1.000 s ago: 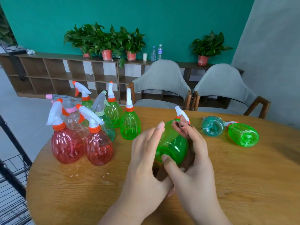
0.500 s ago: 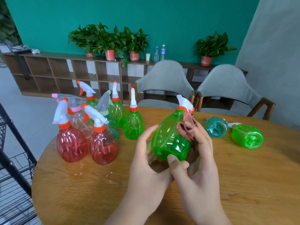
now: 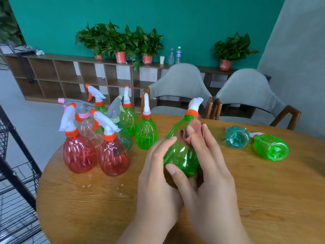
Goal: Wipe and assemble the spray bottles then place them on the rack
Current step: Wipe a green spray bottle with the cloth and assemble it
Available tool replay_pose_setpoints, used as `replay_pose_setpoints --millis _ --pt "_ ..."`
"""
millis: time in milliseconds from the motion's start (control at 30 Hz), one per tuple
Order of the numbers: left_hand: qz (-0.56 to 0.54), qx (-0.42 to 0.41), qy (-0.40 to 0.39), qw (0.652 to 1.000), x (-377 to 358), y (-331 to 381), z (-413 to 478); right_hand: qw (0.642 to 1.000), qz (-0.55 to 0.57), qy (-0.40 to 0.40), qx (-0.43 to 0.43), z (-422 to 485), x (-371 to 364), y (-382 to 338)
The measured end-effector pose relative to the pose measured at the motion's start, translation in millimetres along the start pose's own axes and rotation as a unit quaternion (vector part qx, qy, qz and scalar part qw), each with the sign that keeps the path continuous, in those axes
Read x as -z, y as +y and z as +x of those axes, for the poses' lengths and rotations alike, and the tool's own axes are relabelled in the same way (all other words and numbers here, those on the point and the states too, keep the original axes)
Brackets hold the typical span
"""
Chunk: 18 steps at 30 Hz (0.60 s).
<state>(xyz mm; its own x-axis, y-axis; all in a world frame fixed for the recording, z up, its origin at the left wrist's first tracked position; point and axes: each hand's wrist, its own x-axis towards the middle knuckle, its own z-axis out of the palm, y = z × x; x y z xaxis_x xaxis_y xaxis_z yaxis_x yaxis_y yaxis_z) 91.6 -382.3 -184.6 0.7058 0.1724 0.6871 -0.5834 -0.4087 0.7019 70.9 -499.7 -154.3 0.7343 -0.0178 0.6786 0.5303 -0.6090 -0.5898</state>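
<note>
I hold a green spray bottle (image 3: 181, 155) with a white and orange trigger head above the round wooden table (image 3: 263, 199). My left hand (image 3: 158, 175) grips its lower body from the left. My right hand (image 3: 209, 166) presses a small pinkish-brown cloth (image 3: 186, 134) against the bottle's shoulder, thumb on the front of the body. Several assembled bottles, red (image 3: 79, 152), green (image 3: 146, 136) and clear, stand in a cluster at the table's left. A teal bottle (image 3: 237, 137) and a green bottle (image 3: 271, 147) lie on their sides at the right.
A black wire rack (image 3: 15, 173) stands off the table's left edge. Two grey chairs (image 3: 181, 88) sit at the far side. A low wooden shelf unit with potted plants (image 3: 121, 43) runs along the teal wall. Small white crumbs lie on the table near the red bottles.
The held bottle has tipped more upright and turned in my hands. My right hand with the cloth slid over its shoulder, and my left hand closed further round the body.
</note>
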Motion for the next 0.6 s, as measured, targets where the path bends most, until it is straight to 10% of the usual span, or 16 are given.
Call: replay_pose_setpoints --millis 233,400,600 --pt "-0.020 0.072 0.007 0.997 -5 1 -4 0.989 -0.077 0.088 0.090 -18 -19 2" --pt "0.046 -0.047 -0.032 0.997 -5 -7 1 1.000 -0.003 0.019 -0.022 6 3 2" --pt "0.044 -0.001 -0.068 0.997 -4 3 0 0.975 0.152 -0.017 -0.159 22 25 14"
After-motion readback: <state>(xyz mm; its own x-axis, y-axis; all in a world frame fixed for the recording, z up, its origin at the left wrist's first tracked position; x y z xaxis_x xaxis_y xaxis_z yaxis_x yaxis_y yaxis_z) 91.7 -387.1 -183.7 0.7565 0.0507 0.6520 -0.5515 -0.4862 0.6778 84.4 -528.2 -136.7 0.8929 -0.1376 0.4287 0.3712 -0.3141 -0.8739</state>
